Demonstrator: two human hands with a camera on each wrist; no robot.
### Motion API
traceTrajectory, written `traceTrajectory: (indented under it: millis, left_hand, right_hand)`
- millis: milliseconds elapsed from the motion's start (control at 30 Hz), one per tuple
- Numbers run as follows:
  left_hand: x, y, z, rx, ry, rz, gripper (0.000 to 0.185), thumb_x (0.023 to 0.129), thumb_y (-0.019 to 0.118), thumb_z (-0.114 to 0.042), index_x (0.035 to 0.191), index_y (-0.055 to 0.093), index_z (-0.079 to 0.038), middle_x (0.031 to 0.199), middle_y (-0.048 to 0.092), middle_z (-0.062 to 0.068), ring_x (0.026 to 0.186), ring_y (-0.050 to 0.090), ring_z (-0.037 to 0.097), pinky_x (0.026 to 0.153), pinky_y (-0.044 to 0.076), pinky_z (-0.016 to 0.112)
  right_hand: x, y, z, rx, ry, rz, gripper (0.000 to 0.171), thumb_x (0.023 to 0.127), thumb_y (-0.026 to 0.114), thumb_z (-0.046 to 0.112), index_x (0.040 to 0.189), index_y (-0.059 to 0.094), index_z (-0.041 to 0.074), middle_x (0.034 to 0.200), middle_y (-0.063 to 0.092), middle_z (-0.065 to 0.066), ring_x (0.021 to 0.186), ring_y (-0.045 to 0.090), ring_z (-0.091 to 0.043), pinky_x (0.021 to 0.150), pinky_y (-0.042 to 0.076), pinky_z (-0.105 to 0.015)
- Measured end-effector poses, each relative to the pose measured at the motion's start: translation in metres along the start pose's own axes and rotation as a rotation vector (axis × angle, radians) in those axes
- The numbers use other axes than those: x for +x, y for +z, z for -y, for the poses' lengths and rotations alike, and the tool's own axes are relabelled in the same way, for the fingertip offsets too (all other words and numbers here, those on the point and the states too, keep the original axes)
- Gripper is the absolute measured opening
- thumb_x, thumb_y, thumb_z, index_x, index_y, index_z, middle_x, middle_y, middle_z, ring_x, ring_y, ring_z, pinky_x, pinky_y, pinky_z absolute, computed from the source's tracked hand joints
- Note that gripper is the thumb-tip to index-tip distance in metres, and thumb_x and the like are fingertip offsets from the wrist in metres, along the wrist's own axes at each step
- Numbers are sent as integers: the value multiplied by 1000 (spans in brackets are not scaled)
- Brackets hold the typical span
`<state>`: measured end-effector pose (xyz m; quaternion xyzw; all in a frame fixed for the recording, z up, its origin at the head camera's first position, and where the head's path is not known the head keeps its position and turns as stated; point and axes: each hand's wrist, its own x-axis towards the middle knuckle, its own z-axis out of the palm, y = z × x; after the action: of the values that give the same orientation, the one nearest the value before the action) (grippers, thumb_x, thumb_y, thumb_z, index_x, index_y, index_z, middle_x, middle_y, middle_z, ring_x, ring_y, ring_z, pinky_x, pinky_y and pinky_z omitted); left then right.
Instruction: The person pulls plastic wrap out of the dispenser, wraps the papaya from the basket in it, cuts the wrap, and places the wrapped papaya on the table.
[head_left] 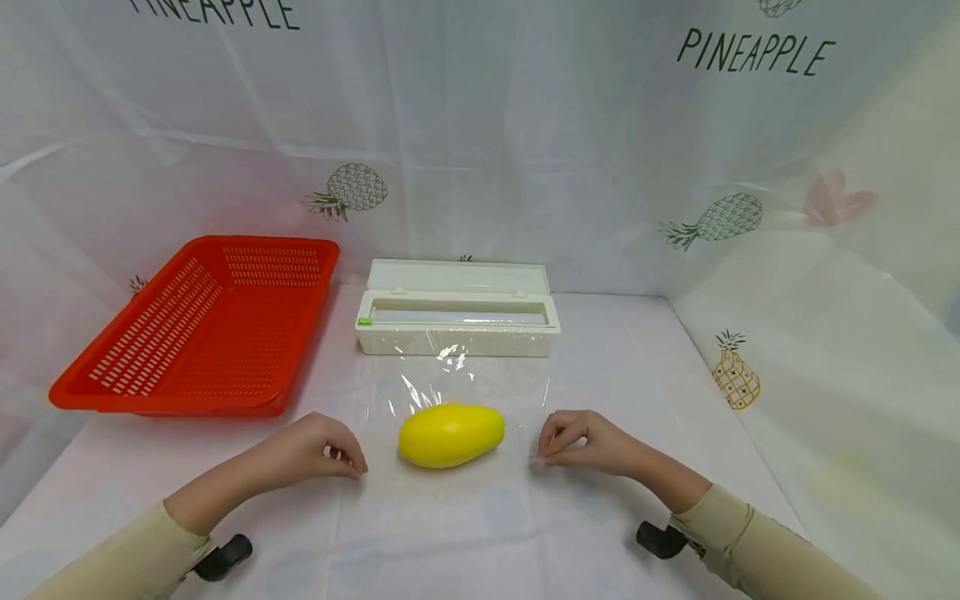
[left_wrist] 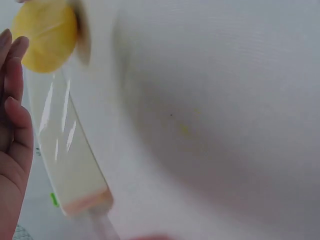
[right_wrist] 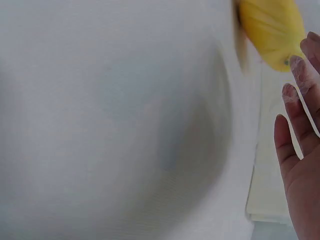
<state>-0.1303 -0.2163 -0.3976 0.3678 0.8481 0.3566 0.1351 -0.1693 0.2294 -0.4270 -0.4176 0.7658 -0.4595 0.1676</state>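
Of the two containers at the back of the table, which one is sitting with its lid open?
The white cling film box, behind the yellow fruit. Its hinged lid stands up behind it, showing the roll inside. The red basket to its left has no lid at all.

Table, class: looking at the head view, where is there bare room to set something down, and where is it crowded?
Free: the table right of the wrap box, out to the curtain; the near edge between the two sleeves; the inside of the red basket. Crowded: the middle, where the left hand and right hand flank the yellow fruit on clear film.
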Motion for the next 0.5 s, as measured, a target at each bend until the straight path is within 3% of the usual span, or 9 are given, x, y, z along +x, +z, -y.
traceTrajectory:
  millis: [300, 500]
  left_hand:
    - [2, -10, -3, 8, -27, -106, 15, 82, 77, -5, 88, 72, -18, 82, 68, -13, 77, 62, 4, 72, 54, 29]
    - [4, -21, -5, 64, -68, -157, 17, 84, 76, -5, 92, 73, -19, 86, 70, -6, 81, 62, 5, 77, 55, 35]
  right_hand:
    - [6, -9, 8, -41, 2, -107, 11, 85, 73, 0, 94, 76, -3, 96, 67, -7, 88, 61, -17, 71, 54, -26]
    - [14, -12, 24, -96, 57, -287, 13, 83, 73, -5, 93, 77, 1, 93, 71, -7, 88, 63, -17, 74, 53, -28]
